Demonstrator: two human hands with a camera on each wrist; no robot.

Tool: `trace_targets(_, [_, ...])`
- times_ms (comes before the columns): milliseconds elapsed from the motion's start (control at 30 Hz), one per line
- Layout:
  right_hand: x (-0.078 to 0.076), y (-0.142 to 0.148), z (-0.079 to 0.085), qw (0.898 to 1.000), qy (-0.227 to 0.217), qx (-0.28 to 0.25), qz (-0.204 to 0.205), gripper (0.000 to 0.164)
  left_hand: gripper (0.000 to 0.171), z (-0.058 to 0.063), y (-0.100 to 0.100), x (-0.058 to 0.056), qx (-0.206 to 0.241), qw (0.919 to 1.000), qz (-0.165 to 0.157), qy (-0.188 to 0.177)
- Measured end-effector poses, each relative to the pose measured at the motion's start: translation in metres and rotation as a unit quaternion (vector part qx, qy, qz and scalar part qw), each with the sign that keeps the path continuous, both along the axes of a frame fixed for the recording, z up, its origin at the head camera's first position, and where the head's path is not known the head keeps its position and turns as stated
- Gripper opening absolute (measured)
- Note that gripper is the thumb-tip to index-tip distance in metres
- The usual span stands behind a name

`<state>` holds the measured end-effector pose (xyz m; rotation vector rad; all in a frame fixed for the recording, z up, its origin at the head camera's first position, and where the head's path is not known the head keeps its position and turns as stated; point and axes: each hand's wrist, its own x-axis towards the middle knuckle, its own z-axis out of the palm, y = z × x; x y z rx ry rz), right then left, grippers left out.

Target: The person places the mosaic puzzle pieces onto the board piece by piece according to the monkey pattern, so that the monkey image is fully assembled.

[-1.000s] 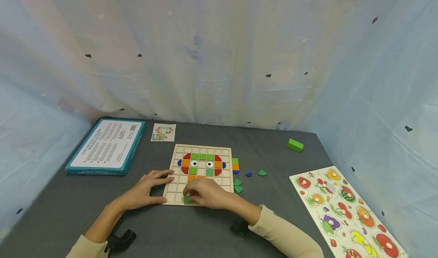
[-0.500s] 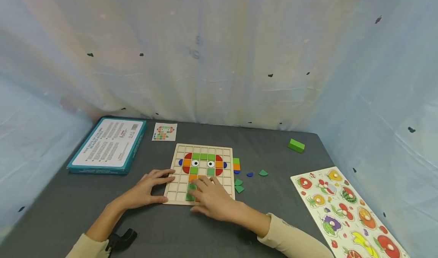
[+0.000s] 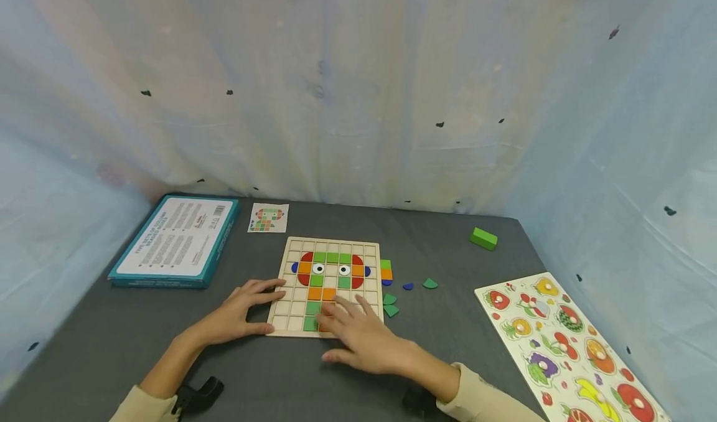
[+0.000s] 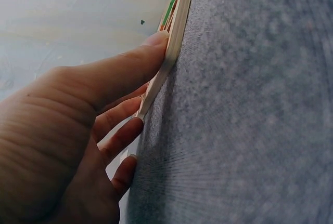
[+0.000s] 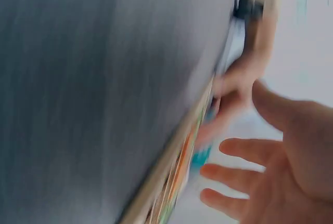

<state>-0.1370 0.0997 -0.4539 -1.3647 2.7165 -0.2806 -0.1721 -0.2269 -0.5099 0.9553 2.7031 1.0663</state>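
Note:
A wooden grid board (image 3: 288, 307) holds tiles forming a figure: red curved pieces (image 3: 356, 279), white eye tiles (image 3: 318, 269), green tiles (image 3: 312, 309) and orange tiles (image 3: 322, 294). My left hand (image 3: 246, 307) touches the board's left edge with spread fingers, its thumb at the near left corner. In the left wrist view, the thumb (image 4: 125, 70) presses on the board's wooden edge. Over the board's lower right hovers my right hand (image 3: 364, 341), fingers spread, holding nothing visible. It hides part of the lower rows.
Right of the board lie stacked square tiles (image 3: 386, 269), green quarter pieces (image 3: 390, 310) and a small blue piece (image 3: 408, 286). A pattern card (image 3: 268, 218) and a teal-edged box (image 3: 173, 241) sit behind left. A green block (image 3: 483, 238) and fruit puzzle (image 3: 560, 341) are at right.
My right hand has let go of a green tile, now lying in the board's bottom row, and has drawn back to the right with fingers spread. The left hand has stayed put.

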Motion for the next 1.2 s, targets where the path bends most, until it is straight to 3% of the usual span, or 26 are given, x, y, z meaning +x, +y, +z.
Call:
trace_targets(67, [-0.018, 0.014, 0.000, 0.997, 0.031, -0.053, -0.050, 0.046, 0.074, 0.000, 0.000, 0.001, -0.002, 1.0000, 0.002, -0.007])
trace_targets(200, [-0.058, 0.049, -0.006, 0.975, 0.078, -0.118, -0.170, 0.019, 0.074, 0.000, 0.000, 0.001, -0.002, 0.9999, 0.005, -0.010])
trace_targets(333, [-0.085, 0.075, -0.014, 0.965, 0.037, -0.115, -0.232, 0.015, 0.074, 0.000, 0.000, 0.001, -0.004, 0.9999, 0.003, -0.013])
trace_targets(500, [-0.098, 0.084, -0.016, 0.965, -0.029, -0.113, -0.237, 0.017, 0.074, 0.000, 0.000, 0.000, -0.002, 0.9999, 0.005, -0.014])
trace_targets(800, [-0.114, 0.079, -0.018, 0.959, -0.049, -0.130, -0.248, 0.013, 0.074, -0.001, 0.000, -0.001, -0.009, 0.9998, 0.007, -0.014])
trace_targets(1033, [-0.126, 0.081, -0.017, 0.949, -0.099, -0.129, -0.271, 0.039, 0.074, -0.001, 0.000, 0.000, -0.007, 0.9999, 0.008, -0.009])
trace_targets(1200, [-0.123, 0.083, -0.012, 0.955, -0.124, -0.123, -0.238, 0.038, 0.074, 0.000, -0.001, -0.001, -0.003, 0.9999, 0.005, -0.012])
